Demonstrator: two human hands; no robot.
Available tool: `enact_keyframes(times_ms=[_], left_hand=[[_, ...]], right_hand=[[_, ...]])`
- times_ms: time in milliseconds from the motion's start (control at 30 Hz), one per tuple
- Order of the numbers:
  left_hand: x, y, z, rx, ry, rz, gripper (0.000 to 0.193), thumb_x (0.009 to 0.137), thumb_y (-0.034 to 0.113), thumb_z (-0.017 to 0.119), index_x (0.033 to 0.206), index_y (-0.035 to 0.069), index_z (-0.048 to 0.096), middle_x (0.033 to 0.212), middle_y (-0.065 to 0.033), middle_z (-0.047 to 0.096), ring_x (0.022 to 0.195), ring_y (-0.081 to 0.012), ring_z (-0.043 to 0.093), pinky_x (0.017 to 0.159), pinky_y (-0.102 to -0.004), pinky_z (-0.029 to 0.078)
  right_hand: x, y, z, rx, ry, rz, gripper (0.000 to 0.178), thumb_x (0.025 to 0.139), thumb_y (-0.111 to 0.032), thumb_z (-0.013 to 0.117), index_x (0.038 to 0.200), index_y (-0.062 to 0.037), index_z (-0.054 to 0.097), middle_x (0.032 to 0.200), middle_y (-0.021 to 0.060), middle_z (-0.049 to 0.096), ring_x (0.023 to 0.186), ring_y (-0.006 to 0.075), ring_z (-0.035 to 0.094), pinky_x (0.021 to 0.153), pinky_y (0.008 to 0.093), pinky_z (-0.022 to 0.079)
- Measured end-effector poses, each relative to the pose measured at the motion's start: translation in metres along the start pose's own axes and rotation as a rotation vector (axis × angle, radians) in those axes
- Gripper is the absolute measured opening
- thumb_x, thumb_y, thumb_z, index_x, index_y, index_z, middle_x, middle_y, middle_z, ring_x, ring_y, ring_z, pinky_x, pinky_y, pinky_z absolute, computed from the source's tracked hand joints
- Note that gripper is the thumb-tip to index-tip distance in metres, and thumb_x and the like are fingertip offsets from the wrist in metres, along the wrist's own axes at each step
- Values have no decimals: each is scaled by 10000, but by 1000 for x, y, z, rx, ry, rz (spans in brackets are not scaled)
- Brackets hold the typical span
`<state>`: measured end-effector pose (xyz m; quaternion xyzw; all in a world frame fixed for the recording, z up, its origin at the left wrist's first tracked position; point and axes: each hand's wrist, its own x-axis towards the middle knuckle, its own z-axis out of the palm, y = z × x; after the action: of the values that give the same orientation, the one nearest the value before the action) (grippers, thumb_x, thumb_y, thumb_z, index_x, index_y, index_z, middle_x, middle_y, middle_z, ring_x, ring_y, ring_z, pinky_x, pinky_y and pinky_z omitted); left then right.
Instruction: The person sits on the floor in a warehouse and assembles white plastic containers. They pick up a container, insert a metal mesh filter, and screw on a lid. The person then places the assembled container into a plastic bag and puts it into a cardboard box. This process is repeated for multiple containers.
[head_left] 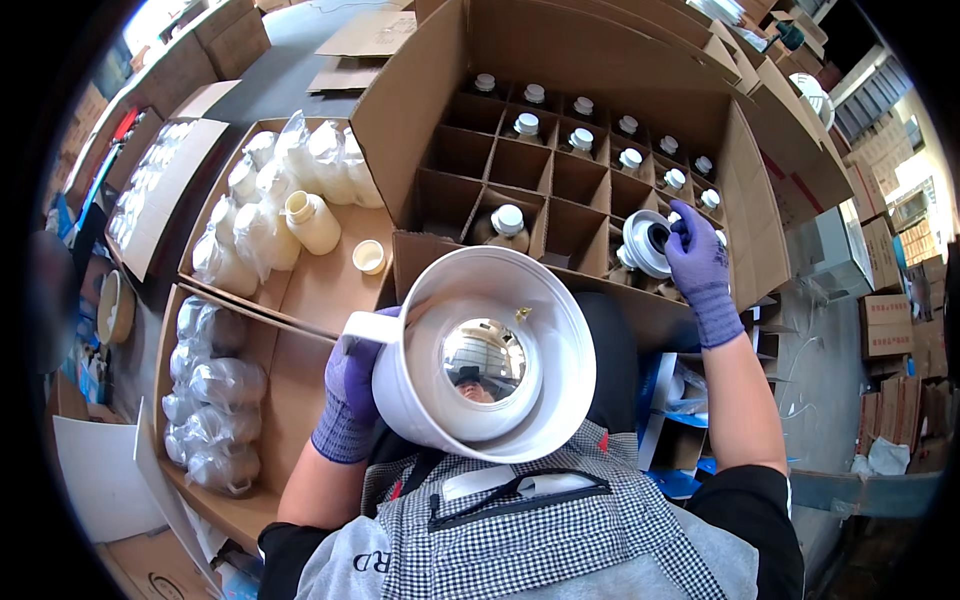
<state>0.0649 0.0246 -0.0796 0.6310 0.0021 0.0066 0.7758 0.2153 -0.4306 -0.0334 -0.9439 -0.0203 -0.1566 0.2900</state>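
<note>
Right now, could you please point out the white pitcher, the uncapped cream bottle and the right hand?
White pitcher (565,352): head view, on the inner wall's right side.
Uncapped cream bottle (316,228): head view, on its body.
Right hand (698,254): head view, on its gloved back.
</note>
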Motion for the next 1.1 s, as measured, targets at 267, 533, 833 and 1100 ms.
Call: enact_keyframes(times_ms=[267,533,833,1100], left_hand=[[0,4,36,74,-121,-5,580,1087,476,396,1237,-24,651,1159,-174,689,1046,-268,677,948,-363,521],[-29,-15,-9,137,-46,4,679,1035,589,476,1293,-24,613,1195,-151,686,1077,-215,666,949,-361,537],[-32,28,39,64,-144,-60,597,1047,507,482,1261,-26,645,1163,-149,705,1048,-205,681,932,-327,531],[-35,68,75,181,-348,-31,637,957,524,572,1250,-31,684,1141,-181,739,1033,-236,718,973,-341,545]], right_hand=[[-23,49,24,-598,-15,-256,481,799,-177,711,1265,-94,628,1311,131,609,1195,355,588,1069,490,446],[-86,34,-49,398,-229,39,497,903,-115,553,1382,18,536,1272,184,635,1197,258,618,1035,344,475],[-221,-10,4,289,-216,276,840,989,-399,616,1623,-43,194,1563,220,399,1428,319,411,1186,378,306],[-203,-114,-80,656,-331,-164,1460,544,-845,786,1621,-41,215,1649,230,224,1500,357,308,1213,482,275]])
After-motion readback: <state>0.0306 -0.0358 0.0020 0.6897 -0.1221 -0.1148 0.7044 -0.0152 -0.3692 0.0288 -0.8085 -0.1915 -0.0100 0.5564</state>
